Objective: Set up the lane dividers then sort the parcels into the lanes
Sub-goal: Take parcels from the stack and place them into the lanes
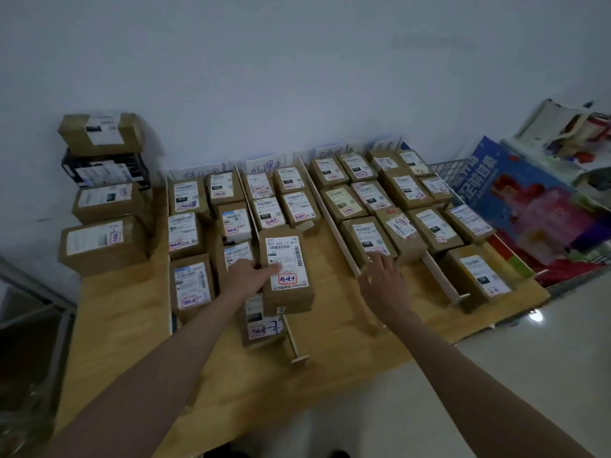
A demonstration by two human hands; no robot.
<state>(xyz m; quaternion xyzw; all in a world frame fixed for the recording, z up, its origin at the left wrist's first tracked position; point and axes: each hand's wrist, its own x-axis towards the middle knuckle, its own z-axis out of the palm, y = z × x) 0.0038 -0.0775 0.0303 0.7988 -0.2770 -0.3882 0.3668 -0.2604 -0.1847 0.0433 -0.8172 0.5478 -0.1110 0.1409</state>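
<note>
My left hand [248, 276] grips a brown parcel [287, 285] with a white label and red stamp, holding it above the second lane of the wooden table [132, 312]. My right hand [380, 279] hovers with fingers spread and relaxed over the third lane, just short of a parcel [367, 239]. Pale wooden lane dividers [330, 223] [443, 276] [291, 335] run front to back across the table. Several labelled brown parcels fill the lanes in rows. Handwritten paper signs [264, 166] stand against the wall behind the lanes.
A stack of larger parcels [105, 200] stands at the table's left, against the wall. A wire basket holding a blue and red bag [535, 206] sits to the right. The table's front part carries few parcels. Pale floor lies below.
</note>
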